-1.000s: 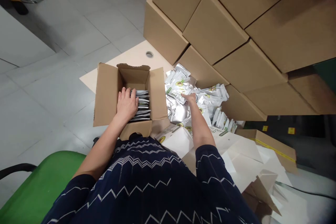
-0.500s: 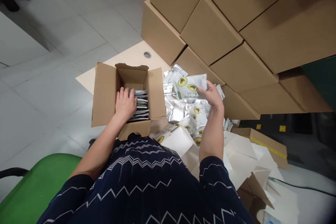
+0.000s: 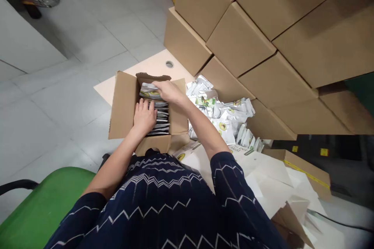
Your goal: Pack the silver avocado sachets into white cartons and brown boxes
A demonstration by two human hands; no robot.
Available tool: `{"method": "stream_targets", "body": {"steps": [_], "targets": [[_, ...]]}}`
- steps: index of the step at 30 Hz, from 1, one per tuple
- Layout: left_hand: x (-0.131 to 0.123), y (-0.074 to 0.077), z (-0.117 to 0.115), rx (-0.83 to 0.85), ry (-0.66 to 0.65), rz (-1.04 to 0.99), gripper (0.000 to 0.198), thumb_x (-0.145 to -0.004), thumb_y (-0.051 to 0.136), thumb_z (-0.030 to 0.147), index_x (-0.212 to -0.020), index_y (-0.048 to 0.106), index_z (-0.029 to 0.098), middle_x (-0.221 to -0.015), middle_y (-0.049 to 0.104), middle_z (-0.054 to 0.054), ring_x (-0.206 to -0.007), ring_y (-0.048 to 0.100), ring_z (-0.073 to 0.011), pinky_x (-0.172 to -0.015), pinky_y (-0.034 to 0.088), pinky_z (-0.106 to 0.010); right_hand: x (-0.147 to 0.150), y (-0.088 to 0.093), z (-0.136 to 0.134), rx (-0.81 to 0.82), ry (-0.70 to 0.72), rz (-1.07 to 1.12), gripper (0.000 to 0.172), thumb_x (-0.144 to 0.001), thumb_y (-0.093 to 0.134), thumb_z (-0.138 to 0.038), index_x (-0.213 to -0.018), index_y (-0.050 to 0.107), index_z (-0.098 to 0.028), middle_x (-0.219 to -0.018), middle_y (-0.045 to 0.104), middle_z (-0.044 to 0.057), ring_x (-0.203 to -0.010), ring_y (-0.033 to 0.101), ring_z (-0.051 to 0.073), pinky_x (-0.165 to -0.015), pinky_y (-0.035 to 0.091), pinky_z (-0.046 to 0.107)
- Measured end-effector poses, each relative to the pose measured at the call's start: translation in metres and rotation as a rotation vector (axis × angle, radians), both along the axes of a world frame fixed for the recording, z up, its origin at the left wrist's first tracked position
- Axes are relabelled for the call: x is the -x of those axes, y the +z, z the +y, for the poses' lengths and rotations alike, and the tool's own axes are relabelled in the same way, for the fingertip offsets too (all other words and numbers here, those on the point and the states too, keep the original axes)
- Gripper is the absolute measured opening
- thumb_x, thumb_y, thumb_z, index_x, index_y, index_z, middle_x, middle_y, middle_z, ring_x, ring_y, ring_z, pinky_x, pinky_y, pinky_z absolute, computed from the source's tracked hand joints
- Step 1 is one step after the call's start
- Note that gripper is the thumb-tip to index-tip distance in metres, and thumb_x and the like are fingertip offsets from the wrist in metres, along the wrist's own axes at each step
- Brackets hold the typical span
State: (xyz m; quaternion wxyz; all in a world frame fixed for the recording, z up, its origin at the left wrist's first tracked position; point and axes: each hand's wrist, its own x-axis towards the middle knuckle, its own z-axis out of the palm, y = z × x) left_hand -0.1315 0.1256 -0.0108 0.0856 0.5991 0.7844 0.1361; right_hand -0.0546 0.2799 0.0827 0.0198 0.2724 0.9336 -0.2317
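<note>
Grey tile floor [image 3: 96,46], green chair [image 3: 49,206]. Cardboard box [image 3: 124,105] on tabletop [image 3: 149,65]: left hand [image 3: 145,118] lying on pouch row [image 3: 162,120], fingers stretched out, not gripping; right hand [image 3: 169,92] pinching avocado pouch [image 3: 149,90] at box's far end. Messy pouch pile [image 3: 219,113] next, then stacked boxes [image 3: 242,39].

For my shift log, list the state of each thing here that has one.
Carton: open, flaps spread, partly filled
Packed pouches: on edge, in a row
Held pouch: at carton's far end
Left hand: against packed pouches
Right hand: gripping held pouch
Loose pouches: heaped beside carton
Large boxes: stacked
</note>
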Motion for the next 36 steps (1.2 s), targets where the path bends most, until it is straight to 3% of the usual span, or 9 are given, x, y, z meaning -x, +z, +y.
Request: {"method": "stream_targets", "body": {"steps": [6, 10, 16, 21, 27, 29, 32, 34, 36], "targets": [[0.0, -0.002, 0.001, 0.019, 0.016, -0.005, 0.058, -0.099, 0.032, 0.034, -0.146, 0.046, 0.004, -0.15, 0.047, -0.024, -0.148, 0.03, -0.0394, -0.121, 0.025, -0.056, 0.038, -0.059, 0.022, 0.08, 0.116, -0.205, 0.03, -0.086, 0.056, -0.008, -0.11, 0.072, -0.016, -0.118, 0.074, 0.007, -0.108, 0.065, 0.02, -0.083, 0.044, 0.021], [0.0, -0.002, 0.002, 0.02, 0.034, -0.03, 0.061, -0.099, 0.032, 0.034, -0.149, 0.041, 0.001, -0.153, 0.044, -0.024, -0.149, 0.029, -0.0392, -0.121, 0.024, -0.055, 0.043, -0.074, 0.022, 0.134, 0.132, -0.242, 0.033, -0.088, 0.053, -0.003, -0.114, 0.072, -0.012, -0.121, 0.073, 0.008, -0.108, 0.065, 0.016, -0.083, 0.042, 0.018], [0.001, -0.001, 0.005, 0.042, 0.061, -0.071, 0.069, -0.096, 0.035, 0.033, -0.153, 0.03, -0.005, -0.161, 0.029, -0.026, -0.15, 0.026, -0.0396, -0.122, 0.023, -0.055, 0.038, -0.068, 0.022, 0.161, 0.138, -0.193, 0.03, -0.097, 0.056, -0.021, -0.121, 0.069, -0.008, -0.125, 0.07, 0.013, -0.107, 0.065, 0.016, -0.084, 0.043, 0.019], [0.0, 0.005, 0.009, 0.039, 0.054, -0.071, 0.072, -0.093, 0.037, 0.029, -0.155, 0.024, -0.005, -0.164, 0.022, -0.025, -0.154, 0.018, -0.0376, -0.124, 0.018, -0.056, 0.041, -0.068, 0.019, 0.169, 0.164, -0.259, 0.032, -0.102, 0.045, -0.018, -0.111, 0.073, -0.004, -0.12, 0.072, 0.017, -0.102, 0.068, 0.018, -0.082, 0.045, 0.021], [0.002, 0.002, 0.012, 0.054, 0.042, -0.071, 0.069, -0.093, 0.035, 0.028, -0.154, 0.028, -0.004, -0.164, 0.024, -0.023, -0.154, 0.019, -0.037, -0.124, 0.018, -0.057, 0.035, -0.064, 0.012, 0.164, 0.219, -0.257, 0.03, -0.1, 0.049, -0.016, -0.112, 0.073, -0.003, -0.123, 0.07, 0.02, -0.111, 0.067, 0.022, -0.092, 0.047, 0.025], [0.002, 0.001, 0.012, 0.045, 0.04, -0.074, 0.069, -0.093, 0.035, 0.029, -0.153, 0.03, -0.004, -0.164, 0.025, -0.023, -0.153, 0.02, -0.037, -0.124, 0.018, -0.057, 0.024, -0.056, 0.011, 0.184, 0.162, -0.151, 0.028, -0.096, 0.053, -0.015, -0.114, 0.072, -0.004, -0.124, 0.07, 0.019, -0.113, 0.066, 0.022, -0.097, 0.047, 0.028], [0.002, 0.0, 0.012, 0.033, 0.04, -0.078, 0.068, -0.094, 0.033, 0.029, -0.153, 0.031, -0.004, -0.163, 0.026, -0.024, -0.153, 0.021, -0.0373, -0.123, 0.018, -0.057, -0.009, -0.038, 0.017, 0.322, 0.029, 0.181, 0.028, -0.092, 0.059, -0.018, -0.116, 0.071, -0.012, -0.122, 0.072, 0.011, -0.108, 0.067, 0.017, -0.098, 0.049, 0.029], [0.002, 0.001, 0.012, 0.032, 0.039, -0.079, 0.068, -0.094, 0.032, 0.029, -0.153, 0.031, -0.004, -0.163, 0.027, -0.024, -0.153, 0.021, -0.0376, -0.123, 0.018, -0.057, -0.042, -0.029, 0.03, 0.427, -0.129, 0.378, 0.023, -0.093, 0.059, -0.028, -0.108, 0.072, -0.015, -0.109, 0.075, 0.007, -0.093, 0.069, 0.014, -0.089, 0.054, 0.028], [0.002, 0.001, 0.011, 0.03, 0.037, -0.077, 0.067, -0.094, 0.032, 0.028, -0.152, 0.032, -0.005, -0.163, 0.027, -0.024, -0.152, 0.022, -0.038, -0.123, 0.018, -0.056, -0.083, -0.028, 0.051, 0.42, -0.391, 0.494, 0.027, -0.094, 0.055, -0.038, -0.097, 0.07, -0.016, -0.092, 0.074, 0.005, -0.077, 0.068, 0.012, -0.077, 0.056, 0.026]]}}
